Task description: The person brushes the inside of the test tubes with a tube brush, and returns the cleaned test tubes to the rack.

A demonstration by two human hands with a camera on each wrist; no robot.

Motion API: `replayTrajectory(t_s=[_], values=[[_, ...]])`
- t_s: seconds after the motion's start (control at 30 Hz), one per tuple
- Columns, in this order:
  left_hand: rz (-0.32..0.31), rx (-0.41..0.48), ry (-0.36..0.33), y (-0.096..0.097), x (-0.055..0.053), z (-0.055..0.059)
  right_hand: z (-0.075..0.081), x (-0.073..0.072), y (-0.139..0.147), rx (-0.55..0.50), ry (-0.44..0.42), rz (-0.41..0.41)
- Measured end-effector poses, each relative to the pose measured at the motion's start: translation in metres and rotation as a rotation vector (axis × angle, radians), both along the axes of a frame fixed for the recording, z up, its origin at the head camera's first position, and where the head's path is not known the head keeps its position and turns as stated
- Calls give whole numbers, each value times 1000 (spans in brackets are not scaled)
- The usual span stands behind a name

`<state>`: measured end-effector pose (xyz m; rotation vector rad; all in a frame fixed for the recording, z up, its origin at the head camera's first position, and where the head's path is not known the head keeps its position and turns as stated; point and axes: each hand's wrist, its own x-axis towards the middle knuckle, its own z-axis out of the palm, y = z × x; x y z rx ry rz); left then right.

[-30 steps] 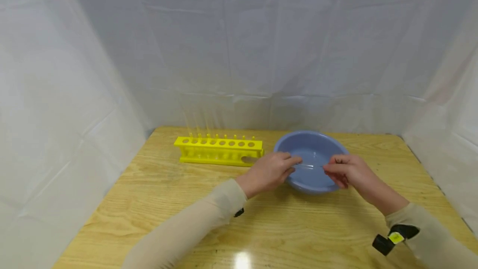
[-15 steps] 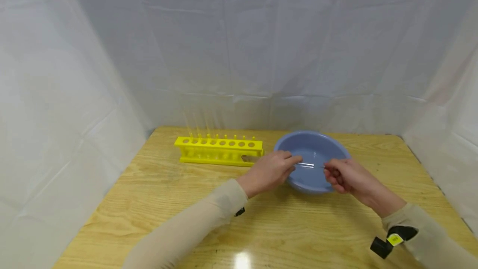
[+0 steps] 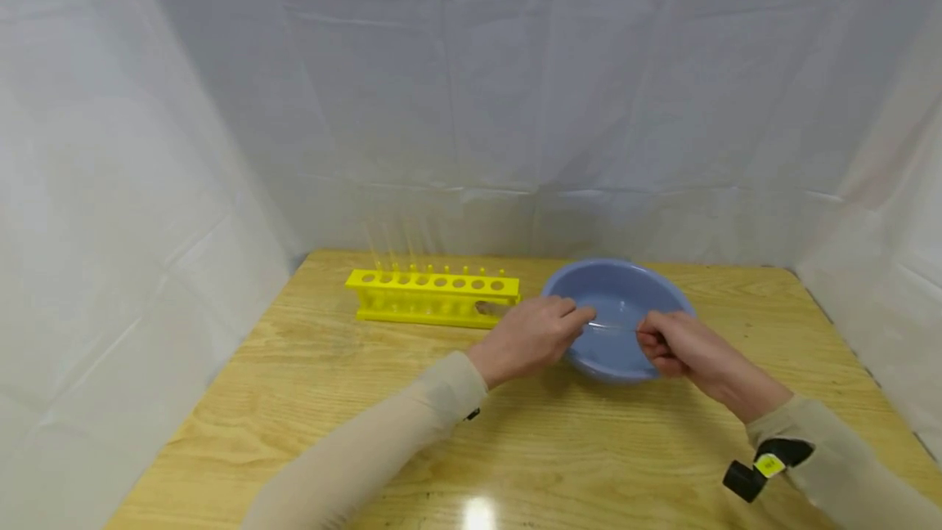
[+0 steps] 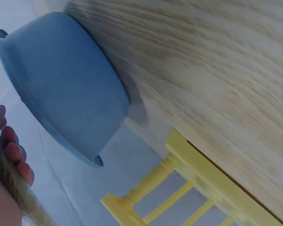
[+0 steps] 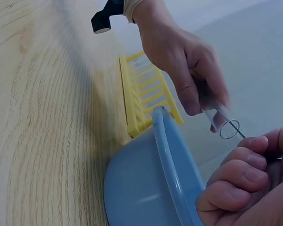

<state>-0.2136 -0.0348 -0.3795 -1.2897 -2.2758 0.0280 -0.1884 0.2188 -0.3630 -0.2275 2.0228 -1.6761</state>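
Note:
Over the blue basin, my left hand (image 3: 531, 335) grips a clear glass test tube (image 5: 216, 118) held roughly level, its mouth facing right. A test tube brush's twisted wire (image 5: 237, 129) enters that mouth. My right hand (image 3: 680, 346) pinches the wire, its fingers curled, close to the rim. In the left wrist view, the brush's bristles (image 4: 20, 188) show inside the tube beyond the left hand (image 4: 4, 155). The tube's far end sticks out left of that hand, in front of the rack. Right-hand fingers cover the end of the wire.
The blue basin (image 3: 614, 268) stands at the back of the wooden table (image 3: 309, 407). To its left is a yellow test tube rack (image 3: 434, 319), with several clear tubes upright at its left end. White sheeting (image 3: 478, 105) hangs behind and at both sides.
My right hand has turned and its fingers have curled in more around the wire, staying near the tube's mouth. The left hand has hardly moved.

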Motion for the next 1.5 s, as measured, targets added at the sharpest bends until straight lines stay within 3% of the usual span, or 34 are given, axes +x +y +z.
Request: replayTrajectory(t_s=[0.43, 1.13, 1.37, 1.5], values=[[-86, 28, 25, -7, -2, -3, 3, 1, 5, 61, 43, -18], [-132, 48, -2, -4, 0, -3, 2, 12, 21, 79, 78, -39], [-3, 113, -52, -32, -6, -10, 1, 14, 57, 60, 160, -82], [-25, 103, -77, -41, -8, -8, 1, 13, 74, 118, 218, -72]])
